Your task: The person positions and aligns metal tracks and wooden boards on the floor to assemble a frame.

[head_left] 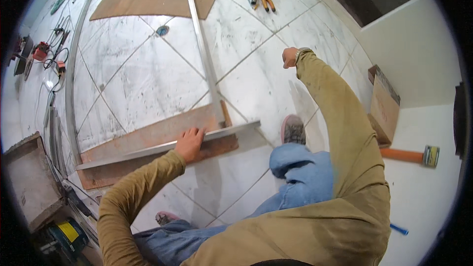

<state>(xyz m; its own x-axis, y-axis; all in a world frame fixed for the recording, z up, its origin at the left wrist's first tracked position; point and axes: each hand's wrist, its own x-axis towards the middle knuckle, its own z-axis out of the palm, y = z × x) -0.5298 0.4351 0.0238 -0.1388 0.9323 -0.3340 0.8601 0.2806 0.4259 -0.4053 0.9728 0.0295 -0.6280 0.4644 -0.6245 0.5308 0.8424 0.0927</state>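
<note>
The metal bar (135, 154) across the brown board (152, 124) is apparently being steadied under the left hand (189, 146), finger grip unclear, while the right hand's (290, 58) fingers are curled around nothing visible, and steady alignment seems called for.

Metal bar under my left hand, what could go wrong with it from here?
Only your left hand is on the metal bar, while your right hand is well away, so the bar might shift or turn. Its right end sits near your right shoe, which could knock it.
</note>
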